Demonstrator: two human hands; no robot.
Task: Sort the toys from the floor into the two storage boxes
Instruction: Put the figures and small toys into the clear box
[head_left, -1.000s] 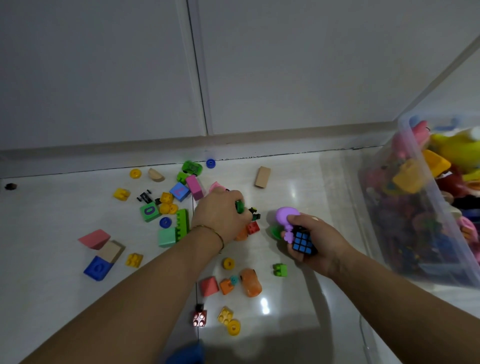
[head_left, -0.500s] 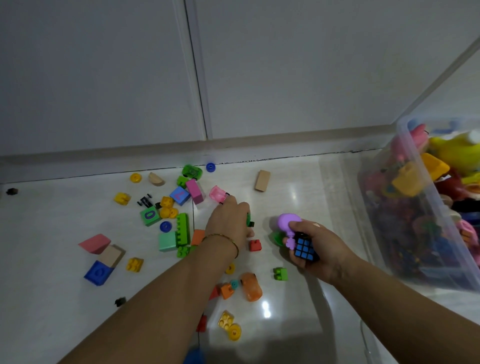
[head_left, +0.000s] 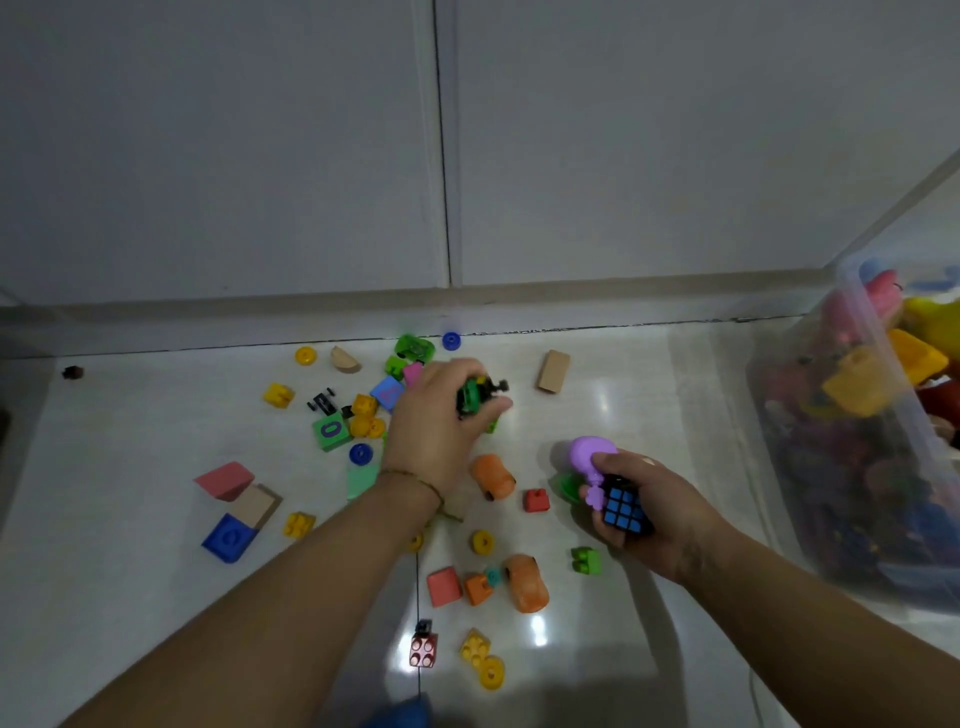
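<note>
From the head view, the left hand (head_left: 439, 415) is curled around a cluster of small green and black toys (head_left: 475, 397), held above the floor (head_left: 649, 395). The right hand (head_left: 641, 501) — at about four o'clock from the left — clamps a puzzle cube (head_left: 623, 509) and a purple toy (head_left: 589, 457). An orange car (head_left: 492, 475) lies between the hands; loose blocks spread to nine o'clock. The clear storage box (head_left: 852, 467), full of toys, sits at three o'clock.
</note>
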